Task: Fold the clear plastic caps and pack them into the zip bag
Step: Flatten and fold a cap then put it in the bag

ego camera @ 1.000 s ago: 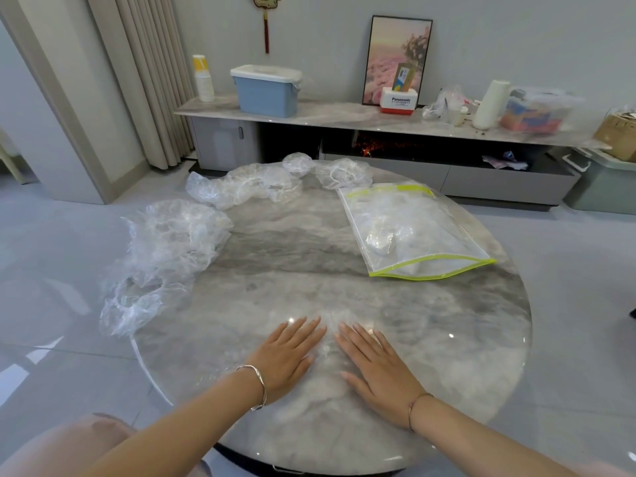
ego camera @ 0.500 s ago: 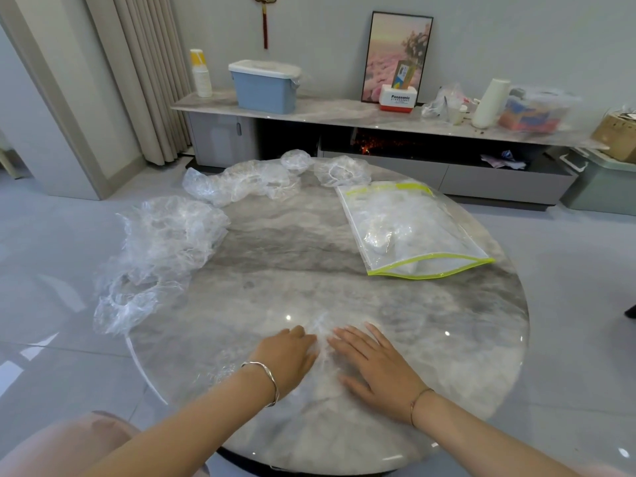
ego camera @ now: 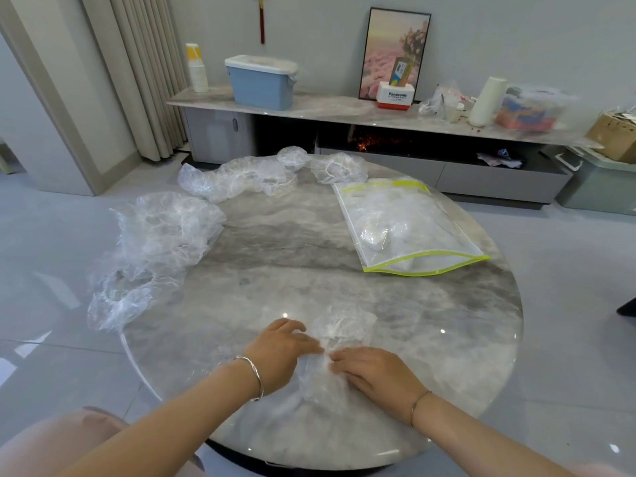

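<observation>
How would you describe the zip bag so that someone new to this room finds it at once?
Look at the round marble table. On its far right part lies the zip bag, flat, with some clear plastic inside. Unlike the loose crumpled caps nearby, it has straight edges and a yellow-green trim.

The table [ego camera: 309, 263] is grey and white marble. The zip bag [ego camera: 409, 228] has yellow-green edges. The box [ego camera: 261, 82] is blue.

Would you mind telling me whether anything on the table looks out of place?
Yes: the large pile of clear caps at the left hangs over the table edge and might slip off.
</observation>
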The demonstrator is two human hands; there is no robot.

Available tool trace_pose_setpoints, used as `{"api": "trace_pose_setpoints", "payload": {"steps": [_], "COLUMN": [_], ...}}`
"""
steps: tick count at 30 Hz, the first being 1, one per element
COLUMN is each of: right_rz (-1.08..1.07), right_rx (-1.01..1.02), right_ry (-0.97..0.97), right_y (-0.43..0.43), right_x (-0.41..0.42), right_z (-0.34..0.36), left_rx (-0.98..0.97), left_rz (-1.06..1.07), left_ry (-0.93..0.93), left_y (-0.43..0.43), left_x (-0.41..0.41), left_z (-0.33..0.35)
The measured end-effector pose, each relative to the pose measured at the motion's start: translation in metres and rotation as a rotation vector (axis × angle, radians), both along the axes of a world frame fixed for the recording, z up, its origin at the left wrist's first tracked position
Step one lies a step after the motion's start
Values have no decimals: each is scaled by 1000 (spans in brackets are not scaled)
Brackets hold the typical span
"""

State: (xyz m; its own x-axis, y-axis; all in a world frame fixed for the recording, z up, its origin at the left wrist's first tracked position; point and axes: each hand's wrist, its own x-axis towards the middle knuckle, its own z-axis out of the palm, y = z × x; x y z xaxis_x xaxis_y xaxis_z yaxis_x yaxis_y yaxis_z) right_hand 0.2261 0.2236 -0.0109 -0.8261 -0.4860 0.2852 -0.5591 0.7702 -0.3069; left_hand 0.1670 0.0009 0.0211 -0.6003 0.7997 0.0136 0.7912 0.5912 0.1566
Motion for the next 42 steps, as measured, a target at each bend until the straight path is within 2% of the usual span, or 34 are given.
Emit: {"api": "trace_pose_setpoints", "payload": {"steps": [1,3,5,7,8,10,13,14,16,18,19,21,23,26,28,32,35,37,39,42], "right_rz": [-94,-271,-447,-575,-630,-745,-838,-836,-727,-460,-334,-209,-138,-86,-121,-141,-147,-154,-155,-182], "right_rx": [-145,-472,-749,-952,-1033,-1149,-1216,-1174,-912,-546,-397,-244,-112,147,185,255,265,244,231,118], "right_ry": [-128,-401,-505,-615,-687,-788,-753,-647,-324,-76,-39,-105,-186,-280,-360,-419,-410,-400,-379,-337], "right_y": [-2,-5,-4,-4,-4,-3,-1,-1,1,1,-1,-6,-8,-7,-5,-5,-7,-9,-9,-8], "right_x": [3,2,-6,-14,-16,-17,-19,-19,-13,-5,-2,2,3,6,7,7,8,7,5,0], "right_z": [5,11,13,19,23,30,34,34,35,37,36,34,29,20,19,15,12,10,10,14], "left_rx": [42,78,95,119,133,239,441,487,506,511,527,539,510,342,183,-51,-96,-112,-130,-106], "left_rz": [36,139,189,187,188,317,461,499,555,592,607,562,392,190,165,155,194,131,117,153], "left_ry": [-11,-193,-347,-338,-327,-380,-498,-557,-656,-665,-607,-360,-103,138,155,-2,-75,-57,-146,-128], "left_y": [0,-1,-2,-3,-3,0,6,7,8,10,10,12,12,15,17,12,11,14,17,22], "left_x": [0,-1,-2,-4,-2,-2,-4,-5,-5,-6,-6,-4,-2,7,15,23,21,21,23,15], "left_z": [0,-2,0,-1,0,-4,-13,-15,-17,-19,-19,-16,-13,-13,-23,-44,-34,-28,-25,-17]}}
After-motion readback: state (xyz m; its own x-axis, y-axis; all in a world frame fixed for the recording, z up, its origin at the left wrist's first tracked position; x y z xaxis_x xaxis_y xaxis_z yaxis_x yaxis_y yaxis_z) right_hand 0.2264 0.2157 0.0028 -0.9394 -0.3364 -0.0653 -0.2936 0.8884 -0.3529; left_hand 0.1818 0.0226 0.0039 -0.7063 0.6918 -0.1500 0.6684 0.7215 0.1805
